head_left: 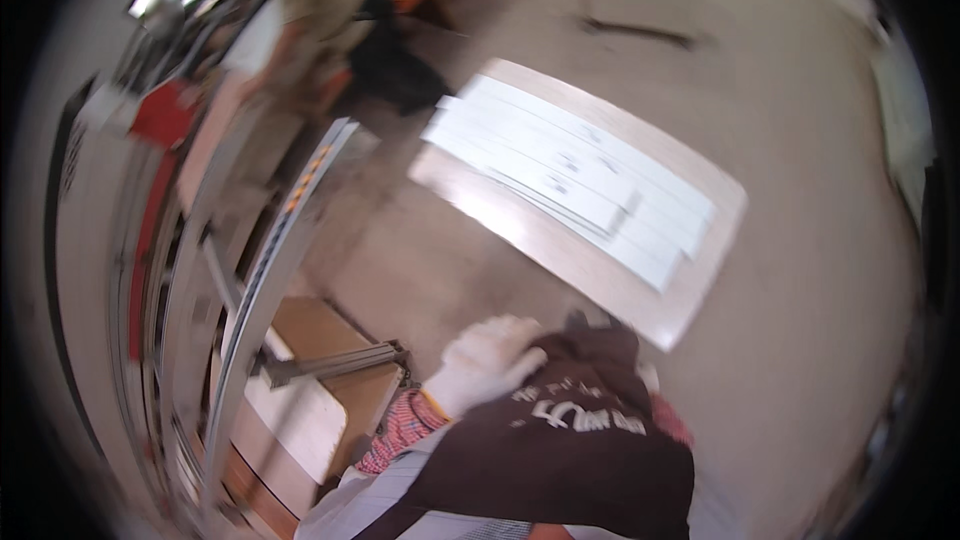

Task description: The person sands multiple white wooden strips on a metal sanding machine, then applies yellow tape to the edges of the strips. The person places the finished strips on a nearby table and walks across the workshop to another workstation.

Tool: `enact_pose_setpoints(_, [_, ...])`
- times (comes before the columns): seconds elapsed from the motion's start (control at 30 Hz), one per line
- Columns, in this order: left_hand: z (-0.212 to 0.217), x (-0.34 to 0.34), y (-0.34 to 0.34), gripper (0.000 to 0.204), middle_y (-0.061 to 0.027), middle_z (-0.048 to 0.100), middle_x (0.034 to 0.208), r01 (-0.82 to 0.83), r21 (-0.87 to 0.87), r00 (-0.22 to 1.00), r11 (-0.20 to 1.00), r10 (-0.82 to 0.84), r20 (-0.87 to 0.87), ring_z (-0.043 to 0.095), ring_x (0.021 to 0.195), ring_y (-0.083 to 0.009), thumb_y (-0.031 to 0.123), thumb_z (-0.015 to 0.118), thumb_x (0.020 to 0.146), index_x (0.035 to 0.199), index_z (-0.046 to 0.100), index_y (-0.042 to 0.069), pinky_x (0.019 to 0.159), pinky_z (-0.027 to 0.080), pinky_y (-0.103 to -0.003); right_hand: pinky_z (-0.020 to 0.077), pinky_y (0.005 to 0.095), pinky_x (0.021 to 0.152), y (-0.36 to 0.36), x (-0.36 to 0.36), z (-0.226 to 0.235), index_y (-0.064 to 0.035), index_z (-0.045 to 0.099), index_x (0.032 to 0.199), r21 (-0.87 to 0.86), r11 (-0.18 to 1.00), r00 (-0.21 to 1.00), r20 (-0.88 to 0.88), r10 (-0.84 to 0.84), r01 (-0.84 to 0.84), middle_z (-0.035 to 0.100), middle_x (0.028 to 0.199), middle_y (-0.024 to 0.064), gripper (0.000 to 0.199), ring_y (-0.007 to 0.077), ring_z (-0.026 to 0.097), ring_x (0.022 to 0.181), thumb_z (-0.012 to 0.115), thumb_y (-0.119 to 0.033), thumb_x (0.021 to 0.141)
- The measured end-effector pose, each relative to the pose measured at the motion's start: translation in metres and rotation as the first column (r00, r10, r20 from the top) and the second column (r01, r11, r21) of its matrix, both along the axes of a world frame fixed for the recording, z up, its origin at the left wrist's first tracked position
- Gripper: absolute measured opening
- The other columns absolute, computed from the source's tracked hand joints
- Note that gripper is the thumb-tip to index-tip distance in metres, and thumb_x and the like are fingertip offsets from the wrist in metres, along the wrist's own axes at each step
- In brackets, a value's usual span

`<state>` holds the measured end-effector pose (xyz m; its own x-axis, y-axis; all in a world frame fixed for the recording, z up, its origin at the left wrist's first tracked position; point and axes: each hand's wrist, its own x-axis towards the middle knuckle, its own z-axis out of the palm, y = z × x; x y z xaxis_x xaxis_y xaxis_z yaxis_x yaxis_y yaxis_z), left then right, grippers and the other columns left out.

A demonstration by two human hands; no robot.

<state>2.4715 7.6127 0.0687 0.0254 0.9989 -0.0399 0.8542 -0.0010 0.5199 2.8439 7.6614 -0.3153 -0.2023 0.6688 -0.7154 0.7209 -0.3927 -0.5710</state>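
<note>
Here my gloved left hand [487,360] closes its grip on the dark apron [570,430]; right hand hidden, white panels [575,175] blurred.

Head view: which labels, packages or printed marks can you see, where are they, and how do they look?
Small dark labels: on the stacked long white panels, floor centre; rectangular, blurred.
White print: on the dark brown apron, bottom centre.
Yellow-and-black striped strip: along the grey metal rail, left.
</note>
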Motion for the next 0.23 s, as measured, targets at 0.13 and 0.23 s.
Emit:
enact_pose_setpoints(0.13, [0.004, 0.008, 0.007, 0.034, -0.0146, 0.067, 0.104, -0.058, -0.195, 0.998, 0.979, 0.056, -0.013, 0.068, 0.099, -0.0375, 0.037, 0.065, 0.101, 0.118, 0.064, 0.008, 0.087, 0.056, -0.05, 0.0543, 0.0571, 0.091, -0.021, 0.046, -0.138, 0.0014, 0.077, 0.111, 0.042, 0.999, 0.999, -0.005, 0.034, -0.034, 0.075, 0.102, 0.0307, 0.051, 0.0429, 0.075, 0.099, 0.064, -0.047, 0.099])
enact_pose_setpoints(0.23, [-0.012, 0.008, -0.012, 0.036, -0.0134, 0.066, 0.105, -0.177, -0.291, 0.984, 0.94, 0.173, -0.04, 0.068, 0.101, -0.0356, 0.041, 0.064, 0.102, 0.121, 0.065, 0.01, 0.087, 0.057, -0.048, 0.055, 0.0574, 0.092, 0.014, 0.054, -0.145, -0.0002, 0.077, 0.114, 0.05, 0.987, 0.988, 0.01, 0.153, -0.154, 0.077, 0.102, 0.0289, 0.052, 0.039, 0.077, 0.097, 0.068, -0.049, 0.097])
